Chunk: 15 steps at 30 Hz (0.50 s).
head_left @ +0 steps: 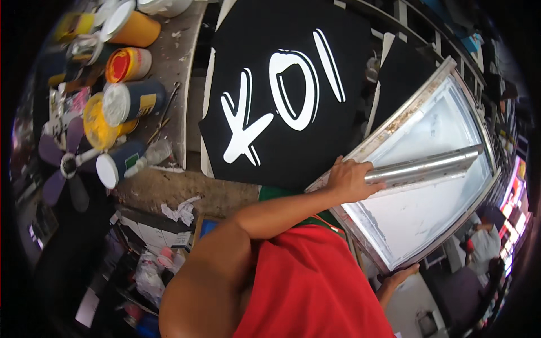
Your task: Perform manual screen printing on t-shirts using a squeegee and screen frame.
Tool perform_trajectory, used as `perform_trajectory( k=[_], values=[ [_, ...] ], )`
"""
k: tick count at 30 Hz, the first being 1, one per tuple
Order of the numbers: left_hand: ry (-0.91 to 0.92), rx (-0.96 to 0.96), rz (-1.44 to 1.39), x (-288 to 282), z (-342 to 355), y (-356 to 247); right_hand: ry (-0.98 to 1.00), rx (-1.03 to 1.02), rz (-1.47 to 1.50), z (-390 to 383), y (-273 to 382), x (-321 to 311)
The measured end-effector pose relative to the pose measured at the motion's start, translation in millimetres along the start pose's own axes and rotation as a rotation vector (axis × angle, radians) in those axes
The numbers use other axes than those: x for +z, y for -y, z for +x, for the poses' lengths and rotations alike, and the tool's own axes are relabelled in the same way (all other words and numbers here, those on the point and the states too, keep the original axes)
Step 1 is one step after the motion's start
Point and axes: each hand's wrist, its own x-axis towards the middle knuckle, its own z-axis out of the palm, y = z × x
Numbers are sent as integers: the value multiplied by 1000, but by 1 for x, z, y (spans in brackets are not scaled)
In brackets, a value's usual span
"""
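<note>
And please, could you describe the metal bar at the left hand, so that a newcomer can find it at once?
Start from the big black sheet with white lettering, then go right to the angled frame around a pale panel. Across that panel, from the left hand, runs the metal bar. It is long, straight and shiny silver, unlike the frame's stained edges.

Printing workshop: lidded paint tubs (147, 102) left of gripping left hand (350, 180), printed black fabric (288, 84) just beyond, framed screen (408, 217) right.
</note>
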Motion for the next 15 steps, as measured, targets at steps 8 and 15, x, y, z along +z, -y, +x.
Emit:
perform_trajectory(
  k=[8,15],
  values=[
    [193,-10,-96,-36,8,14,0,33,-75,-79,27,-3],
    [226,-42,-167,-46,22,25,-111,101,-25,-110,49,44]
  ],
)
